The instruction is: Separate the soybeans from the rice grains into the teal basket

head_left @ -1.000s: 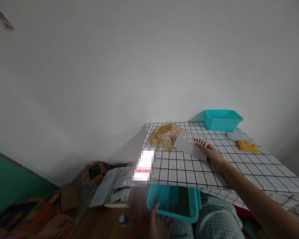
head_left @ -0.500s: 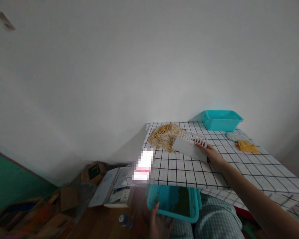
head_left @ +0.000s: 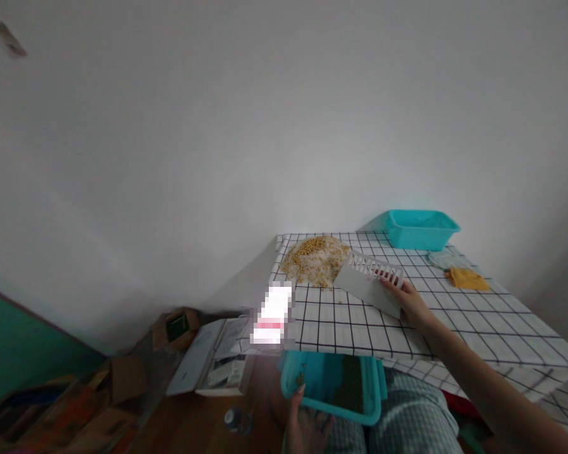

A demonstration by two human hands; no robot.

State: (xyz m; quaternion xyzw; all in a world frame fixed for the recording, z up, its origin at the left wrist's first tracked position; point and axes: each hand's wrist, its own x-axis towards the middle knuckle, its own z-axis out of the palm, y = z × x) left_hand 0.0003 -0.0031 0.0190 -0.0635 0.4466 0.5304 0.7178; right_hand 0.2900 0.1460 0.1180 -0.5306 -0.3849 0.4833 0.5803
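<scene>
The right hand [head_left: 409, 304] grips the white slotted piece [head_left: 365, 286] beside the grain pile [head_left: 315, 260], at its right on the worktop [head_left: 326, 323]; a low, steady edge should scatter less. The left hand [head_left: 307, 429] clasps the near tub's [head_left: 372, 391] rim, best kept level.

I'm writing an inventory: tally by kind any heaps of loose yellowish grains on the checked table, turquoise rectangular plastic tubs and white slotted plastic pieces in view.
Heap of loose yellowish grains: 1
Turquoise rectangular plastic tubs: 2
White slotted plastic piece: 1
Total: 4
</scene>
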